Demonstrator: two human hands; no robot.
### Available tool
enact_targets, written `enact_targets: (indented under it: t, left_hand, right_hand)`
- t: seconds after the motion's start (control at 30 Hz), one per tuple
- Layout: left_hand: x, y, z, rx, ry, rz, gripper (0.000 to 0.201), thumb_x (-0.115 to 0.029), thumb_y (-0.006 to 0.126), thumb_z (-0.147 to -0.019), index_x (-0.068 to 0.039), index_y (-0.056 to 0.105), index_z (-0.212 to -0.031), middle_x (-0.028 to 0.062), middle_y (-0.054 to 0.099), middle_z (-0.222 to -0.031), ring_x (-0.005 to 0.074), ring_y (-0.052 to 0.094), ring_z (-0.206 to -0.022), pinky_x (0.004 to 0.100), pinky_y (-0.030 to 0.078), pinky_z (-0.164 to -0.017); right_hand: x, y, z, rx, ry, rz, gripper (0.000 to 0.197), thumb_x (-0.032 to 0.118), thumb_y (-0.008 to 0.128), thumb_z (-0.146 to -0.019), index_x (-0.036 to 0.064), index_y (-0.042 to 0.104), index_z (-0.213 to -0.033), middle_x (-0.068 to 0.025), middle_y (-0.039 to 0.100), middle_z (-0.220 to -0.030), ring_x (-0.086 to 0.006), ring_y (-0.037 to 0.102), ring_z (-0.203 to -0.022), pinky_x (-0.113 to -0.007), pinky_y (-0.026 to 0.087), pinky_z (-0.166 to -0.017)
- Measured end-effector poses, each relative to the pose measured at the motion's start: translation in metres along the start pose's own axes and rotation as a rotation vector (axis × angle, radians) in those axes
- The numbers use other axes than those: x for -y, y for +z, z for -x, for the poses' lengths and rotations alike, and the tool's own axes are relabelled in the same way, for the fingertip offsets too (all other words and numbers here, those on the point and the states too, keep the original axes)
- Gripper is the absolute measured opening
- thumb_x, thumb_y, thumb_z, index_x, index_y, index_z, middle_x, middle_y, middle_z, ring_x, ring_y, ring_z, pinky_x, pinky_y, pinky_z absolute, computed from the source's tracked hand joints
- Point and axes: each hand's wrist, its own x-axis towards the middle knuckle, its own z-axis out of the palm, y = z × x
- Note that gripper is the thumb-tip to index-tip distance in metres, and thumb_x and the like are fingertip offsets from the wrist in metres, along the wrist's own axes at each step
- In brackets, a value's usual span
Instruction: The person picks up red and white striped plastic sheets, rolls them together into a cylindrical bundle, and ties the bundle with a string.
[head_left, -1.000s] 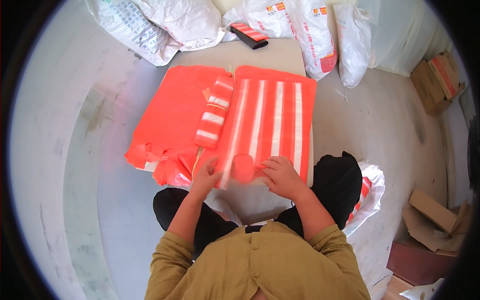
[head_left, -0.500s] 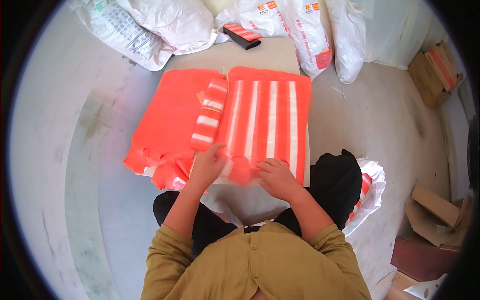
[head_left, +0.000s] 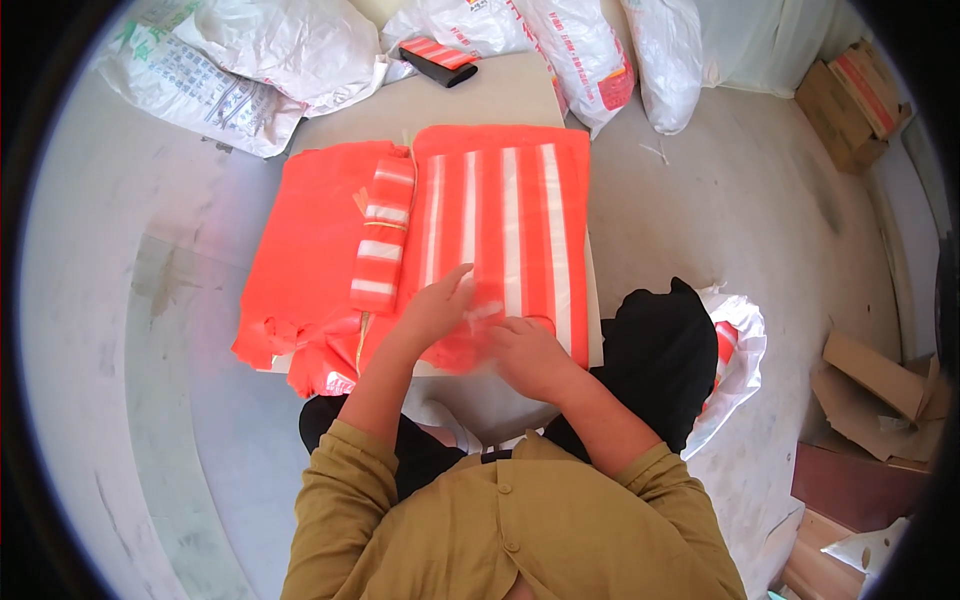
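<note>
A stack of red-and-white striped plastic bags (head_left: 512, 220) lies flat on the board in front of me. My left hand (head_left: 440, 308) is closed at the stack's near left part, its fingers pinching thin film of the top bag. Close by on the right, my right hand (head_left: 530, 358) curls its fingers on the same bag's near edge. Between both hands the film is bunched and smeared by motion. A folded striped bundle (head_left: 381, 238), bound with a thin band, rests left of the stack. Beyond it spreads a pile of plain orange-red bags (head_left: 315, 210) with crumpled near ends.
Under the bags is a pale board (head_left: 500, 92); a folded striped-and-black bundle (head_left: 438, 62) sits at its far end. Stuffed white sacks (head_left: 290, 50) line the back. Right of my knee stands an open white sack (head_left: 738, 370). Cardboard boxes (head_left: 880, 390) are at far right.
The view has shifted, so the board sits further left. My hands have drawn closer together over the bag's near edge, and the film between them has moved.
</note>
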Motion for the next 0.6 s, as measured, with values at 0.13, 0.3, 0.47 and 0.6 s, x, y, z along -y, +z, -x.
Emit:
enact_targets:
  t: [0.13,0.3,0.47,0.6]
  left_hand:
    - [0.011,-0.004,0.007,-0.013,0.025,0.160,0.039,-0.018,0.055,-0.093,-0.004,0.057,-0.129,0.0201,0.066,-0.111,0.0346,0.063,-0.105,0.0388,0.049,-0.091]
    - [0.022,-0.001,0.016,-0.105,0.644,-0.502,0.050,-0.005,0.070,-0.075,-0.008,0.057,-0.124,0.0167,0.052,-0.138,0.0389,0.046,-0.129,0.0455,0.042,-0.104]
    - [0.007,0.009,0.028,-0.005,0.492,-0.569,0.061,-0.013,0.077,-0.068,-0.012,0.056,-0.125,0.0139,0.041,-0.149,0.0417,0.032,-0.140,0.0546,0.030,-0.112]
    - [0.000,0.010,0.029,0.041,0.484,-0.512,0.066,-0.016,0.080,-0.067,-0.020,0.058,-0.129,0.0133,0.041,-0.151,0.0413,0.032,-0.141,0.0551,0.029,-0.112]
  right_hand:
    - [0.002,0.000,-0.001,0.050,0.047,-0.024,0.033,0.008,0.064,-0.075,0.0091,0.067,-0.108,-0.0065,0.062,-0.113,-0.0280,0.055,-0.111,-0.044,0.043,-0.095]
    - [0.004,-0.006,-0.005,0.054,0.005,0.036,0.016,0.013,0.062,-0.078,0.0058,0.069,-0.091,-0.0081,0.063,-0.109,-0.0268,0.056,-0.106,-0.040,0.045,-0.093]
    - [0.004,-0.008,-0.008,0.016,0.012,0.044,0.015,0.011,0.062,-0.079,0.0043,0.068,-0.091,-0.0091,0.063,-0.106,-0.0276,0.058,-0.101,-0.039,0.046,-0.090]
    - [0.006,-0.013,-0.013,-0.020,0.046,-0.031,0.015,0.012,0.062,-0.082,0.0030,0.068,-0.093,-0.0097,0.063,-0.105,-0.0288,0.059,-0.099,-0.040,0.048,-0.088]
